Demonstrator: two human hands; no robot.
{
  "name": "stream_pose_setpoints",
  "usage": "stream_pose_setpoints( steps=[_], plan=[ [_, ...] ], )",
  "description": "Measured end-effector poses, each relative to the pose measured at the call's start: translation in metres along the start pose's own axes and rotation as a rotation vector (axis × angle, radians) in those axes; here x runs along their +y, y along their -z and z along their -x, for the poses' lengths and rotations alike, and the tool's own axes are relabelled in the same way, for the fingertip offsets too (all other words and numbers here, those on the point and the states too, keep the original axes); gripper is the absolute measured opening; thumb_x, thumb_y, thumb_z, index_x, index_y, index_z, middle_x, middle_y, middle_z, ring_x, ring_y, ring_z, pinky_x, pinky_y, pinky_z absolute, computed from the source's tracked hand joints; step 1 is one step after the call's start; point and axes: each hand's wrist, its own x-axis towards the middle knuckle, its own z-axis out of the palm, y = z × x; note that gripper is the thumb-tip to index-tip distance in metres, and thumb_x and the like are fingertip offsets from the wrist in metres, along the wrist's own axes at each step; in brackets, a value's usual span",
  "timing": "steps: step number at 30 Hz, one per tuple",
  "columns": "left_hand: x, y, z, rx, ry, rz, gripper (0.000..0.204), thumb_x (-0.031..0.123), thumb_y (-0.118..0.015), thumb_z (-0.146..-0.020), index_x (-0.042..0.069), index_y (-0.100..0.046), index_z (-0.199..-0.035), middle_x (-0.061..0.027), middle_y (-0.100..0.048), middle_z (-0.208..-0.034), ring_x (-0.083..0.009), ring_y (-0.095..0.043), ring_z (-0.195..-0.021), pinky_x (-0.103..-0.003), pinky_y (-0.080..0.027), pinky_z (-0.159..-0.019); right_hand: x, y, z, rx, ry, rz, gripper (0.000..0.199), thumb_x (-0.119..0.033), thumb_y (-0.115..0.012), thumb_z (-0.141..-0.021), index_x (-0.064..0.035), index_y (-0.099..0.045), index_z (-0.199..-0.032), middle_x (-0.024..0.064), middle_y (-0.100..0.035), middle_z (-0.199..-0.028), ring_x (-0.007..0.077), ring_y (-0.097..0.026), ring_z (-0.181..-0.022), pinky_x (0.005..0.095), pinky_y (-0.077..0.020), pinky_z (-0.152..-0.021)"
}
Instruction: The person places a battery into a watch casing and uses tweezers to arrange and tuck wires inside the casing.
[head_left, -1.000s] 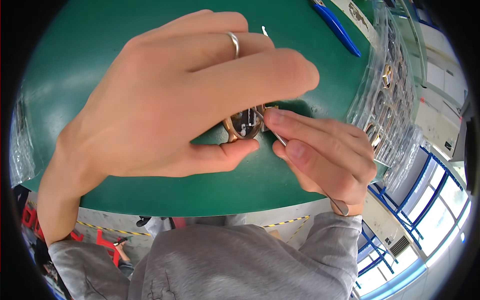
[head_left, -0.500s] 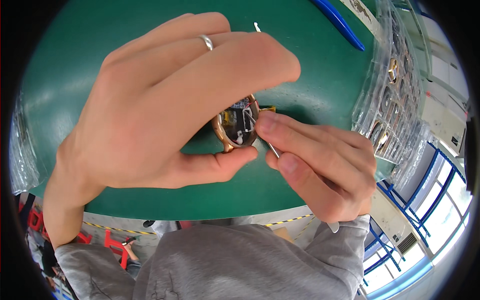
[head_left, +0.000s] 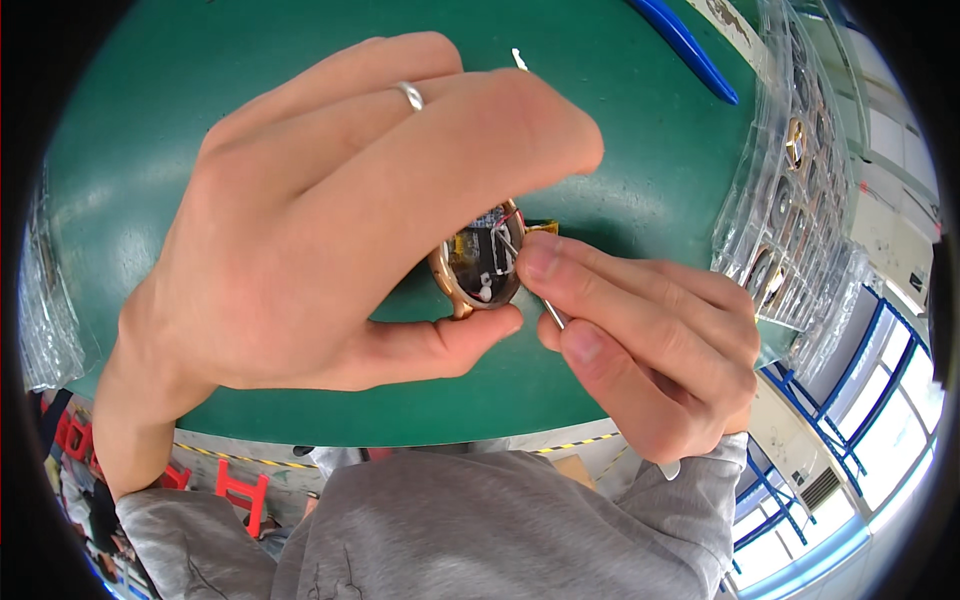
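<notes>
My left hand [head_left: 330,220], a ring on one finger, pinches a small round gold-coloured case [head_left: 482,268] between thumb and fingers, just above the green table [head_left: 150,150]. The case is open toward me and shows dark parts, thin red and white wires and a small yellow piece at its right edge. My right hand [head_left: 640,340] grips thin metal tweezers [head_left: 530,285] whose tips reach into the open case. Most of the case's rim is hidden by my left fingers.
Clear plastic trays [head_left: 800,190] holding several small round parts lie along the table's right edge. A blue tool [head_left: 685,45] rests at the far right. A clear bag [head_left: 45,310] sits at the left edge. A small white scrap [head_left: 519,58] lies on the table.
Both hands have come closer to the camera and the case has turned, so its open inside now faces me. The tweezers stay at the case.
</notes>
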Motion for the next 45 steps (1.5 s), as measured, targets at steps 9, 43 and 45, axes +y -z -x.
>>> stream_pose_setpoints(
  steps=[9,43,45],
  plan=[
    [-0.018,-0.023,0.018,0.181,-0.137,-0.005,0.056,0.011,-0.088,-0.061,-0.010,-0.065,-0.107,-0.0186,-0.071,-0.101,-0.0273,-0.064,-0.071,-0.032,-0.051,-0.058,-0.009,-0.002,-0.003,-0.044,-0.092,0.032,0.006,0.011,-0.065,-0.079,0.0148,-0.060,-0.081,0.0293,-0.071,-0.098,0.0361,-0.075,-0.082,0.0305,-0.0593,-0.052],
    [0.002,-0.003,0.000,-0.001,0.005,-0.029,0.063,0.010,-0.091,-0.055,-0.008,-0.062,-0.108,-0.0187,-0.071,-0.098,-0.0276,-0.064,-0.070,-0.033,-0.051,-0.057,-0.010,-0.006,0.007,-0.057,0.001,0.160,0.021,0.011,-0.063,-0.078,0.0077,-0.051,-0.094,0.0318,-0.069,-0.099,0.0363,-0.075,-0.080,0.0342,-0.0658,-0.058],
    [0.003,-0.003,0.001,-0.007,0.009,-0.024,0.063,0.010,-0.091,-0.055,-0.008,-0.062,-0.108,-0.0187,-0.071,-0.099,-0.0276,-0.065,-0.071,-0.033,-0.052,-0.058,-0.010,-0.006,0.007,-0.054,0.013,0.171,0.024,0.011,-0.063,-0.078,0.0075,-0.050,-0.098,0.0316,-0.069,-0.099,0.0361,-0.075,-0.080,0.0341,-0.0658,-0.058]
  ],
)
